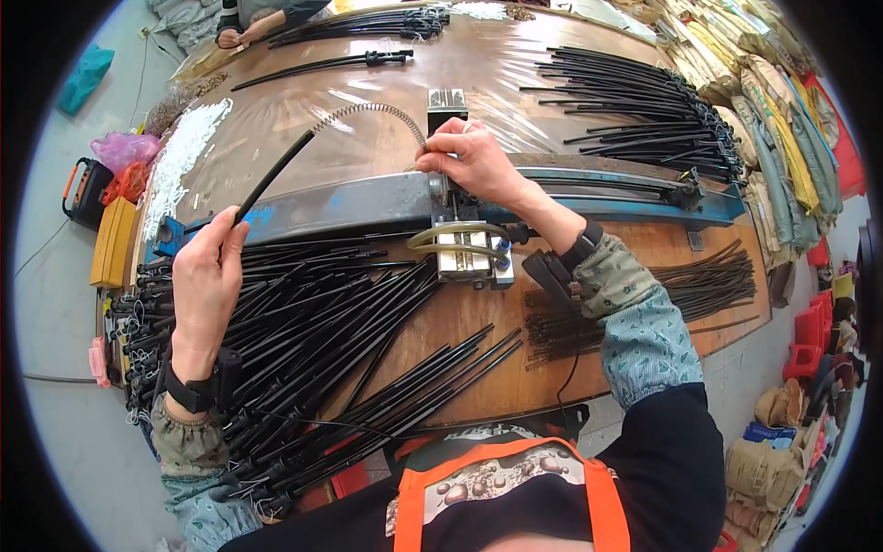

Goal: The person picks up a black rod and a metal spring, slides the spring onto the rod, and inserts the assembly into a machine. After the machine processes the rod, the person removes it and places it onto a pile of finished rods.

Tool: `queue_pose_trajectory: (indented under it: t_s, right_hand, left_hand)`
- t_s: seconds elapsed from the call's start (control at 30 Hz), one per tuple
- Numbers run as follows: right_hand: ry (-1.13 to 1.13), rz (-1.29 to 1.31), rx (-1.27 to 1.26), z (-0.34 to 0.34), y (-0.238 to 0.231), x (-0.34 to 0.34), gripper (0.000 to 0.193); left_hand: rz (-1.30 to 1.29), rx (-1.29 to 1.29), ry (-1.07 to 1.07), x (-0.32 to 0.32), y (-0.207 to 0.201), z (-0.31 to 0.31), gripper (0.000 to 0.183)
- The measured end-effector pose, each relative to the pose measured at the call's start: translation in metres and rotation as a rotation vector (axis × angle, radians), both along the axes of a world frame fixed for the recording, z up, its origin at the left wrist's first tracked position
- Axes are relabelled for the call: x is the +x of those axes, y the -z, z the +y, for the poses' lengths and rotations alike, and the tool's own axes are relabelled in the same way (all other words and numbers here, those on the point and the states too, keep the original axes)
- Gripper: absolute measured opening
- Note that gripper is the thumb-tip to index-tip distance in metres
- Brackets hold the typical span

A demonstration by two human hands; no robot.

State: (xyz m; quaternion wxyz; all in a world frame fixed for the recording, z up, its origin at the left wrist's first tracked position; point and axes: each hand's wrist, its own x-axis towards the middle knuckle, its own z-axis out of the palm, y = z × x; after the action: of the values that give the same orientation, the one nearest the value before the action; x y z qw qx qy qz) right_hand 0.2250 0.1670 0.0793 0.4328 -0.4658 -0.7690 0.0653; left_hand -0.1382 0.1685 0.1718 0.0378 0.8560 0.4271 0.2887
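Note:
My left hand (204, 281) is closed around the lower end of a thin black tube (276, 173), which slants up and to the right. From the tube's upper end a long thin coil spring (368, 107) bends over in an arch. The spring's other end is pinched between the thumb and fingers of my right hand (476, 158). That hand is above a blue metal rail (340, 204) fixed across the table, beside its metal clamp block (464, 250) with a yellowish hose. How far the spring reaches inside the tube is hidden.
Many black tubes (303, 317) lie heaped at near left, with another bundle (635, 101) at far right. Long coil springs (704, 287) are piled at right. White small parts (184, 152) lie at the left edge. Another person's hands (241, 33) are at the far left.

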Motion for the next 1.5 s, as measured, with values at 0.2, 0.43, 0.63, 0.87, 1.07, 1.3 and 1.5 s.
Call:
queue_pose_trajectory:
  t_s: [0.2,0.43,0.63,0.87,1.07,1.3,1.5]
  right_hand:
    - [0.026,-0.448,-0.032,-0.001,-0.010,-0.005,0.016]
    - [0.407,-0.559,0.243,-0.082,0.011,0.097,0.006]
    - [0.574,-0.492,0.155,-0.142,0.005,0.147,0.005]
    - [0.542,-0.404,0.139,-0.136,0.016,0.150,0.008]
    - [0.556,-0.372,0.130,-0.132,0.021,0.150,0.009]
    - [0.588,-0.387,0.075,-0.138,0.027,0.154,0.007]
    - [0.584,-0.380,0.191,-0.154,0.022,0.119,0.029]
  left_hand:
    - [0.043,0.071,0.010,0.004,0.003,0.015,0.023]
    - [0.384,0.129,0.129,0.033,0.042,0.030,0.018]
    - [0.180,0.109,0.436,0.142,0.077,0.056,0.022]
    - [0.098,0.042,0.414,0.145,0.084,0.055,0.023]
    - [-0.022,-0.059,0.412,0.156,0.095,0.060,0.019]
    - [-0.110,-0.044,0.369,0.151,0.098,0.050,0.016]
    - [0.131,0.067,0.375,0.164,0.107,0.056,0.014]
